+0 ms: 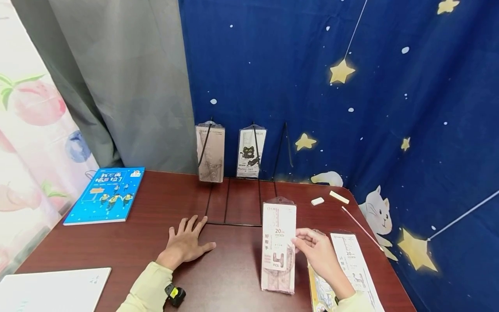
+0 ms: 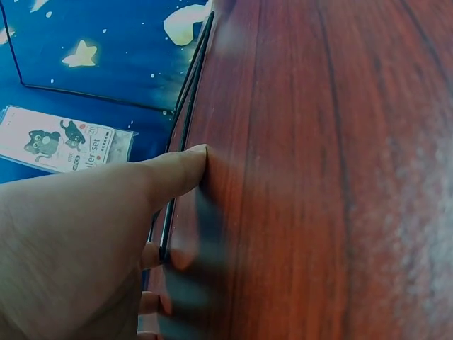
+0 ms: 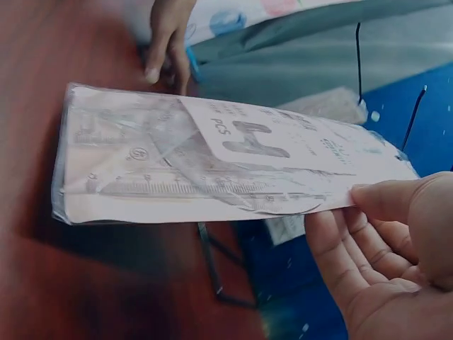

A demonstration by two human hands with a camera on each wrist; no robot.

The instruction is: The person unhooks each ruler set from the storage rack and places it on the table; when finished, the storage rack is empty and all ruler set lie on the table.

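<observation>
My right hand (image 1: 302,241) pinches the right edge of a clear ruler-set packet (image 1: 278,245) and holds it raised above the dark red table (image 1: 156,216). In the right wrist view the thumb (image 3: 382,198) presses on the packet (image 3: 212,163) with the fingers beneath it. My left hand (image 1: 187,238) lies flat on the table with fingers spread, its fingertips (image 2: 187,166) beside the base of a black wire display stand (image 1: 234,203). Two more packets hang on that stand: a clear one (image 1: 210,151) and one with a cat picture (image 1: 250,151).
A blue book (image 1: 107,195) lies at the table's left, a white sheet (image 1: 50,290) at the near left corner. Further packets (image 1: 351,264) lie under my right forearm. Two white erasers (image 1: 317,201) and a thin stick (image 1: 362,227) lie at the right. Curtains hang close behind.
</observation>
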